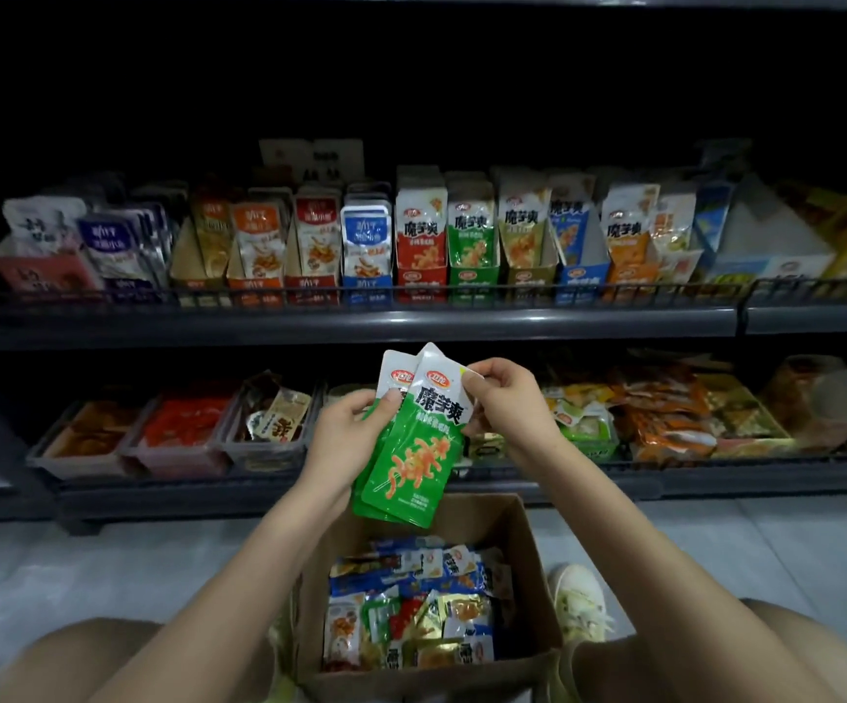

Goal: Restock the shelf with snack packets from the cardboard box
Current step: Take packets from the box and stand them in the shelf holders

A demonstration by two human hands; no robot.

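Observation:
A small stack of green snack packets (411,449) is held upright in front of the lower shelf. My left hand (347,438) grips the stack from the left, thumb across the front. My right hand (505,403) pinches the top right corner of the front packet. Below them the open cardboard box (538,560) stands on the floor between my knees, holding several mixed packets (421,606). On the upper shelf (350,322), a green display carton (472,246) carries the same green packets.
The upper shelf has a row of display cartons in red, orange, blue and yellow behind a wire rail (360,291). The lower shelf holds clear bins (178,438) and loose bags (664,413). My shoe (578,601) is right of the box on the grey floor.

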